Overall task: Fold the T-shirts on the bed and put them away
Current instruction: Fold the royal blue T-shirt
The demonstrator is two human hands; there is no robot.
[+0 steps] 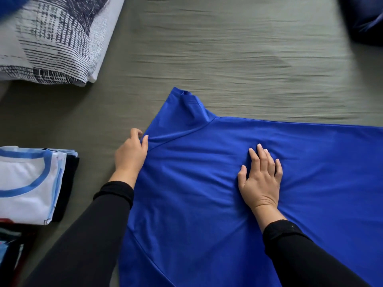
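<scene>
A bright blue T-shirt (207, 204) lies spread on the grey-green bed sheet (228, 59), one sleeve pointing away from me near the middle. My left hand (131, 153) pinches the shirt's left edge at the shoulder seam between thumb and fingers. My right hand (262, 177) lies flat on the middle of the shirt, fingers straight, pressing the cloth down. At the left edge sits a stack of folded T-shirts (31, 183), a white one with a blue collar band on top and dark ones beneath.
A folded duvet or pillow with a white and navy print (51, 38) lies at the upper left. A dark blue cloth (366, 17) sits at the upper right corner. More coloured fabric (10, 245) shows at the lower left.
</scene>
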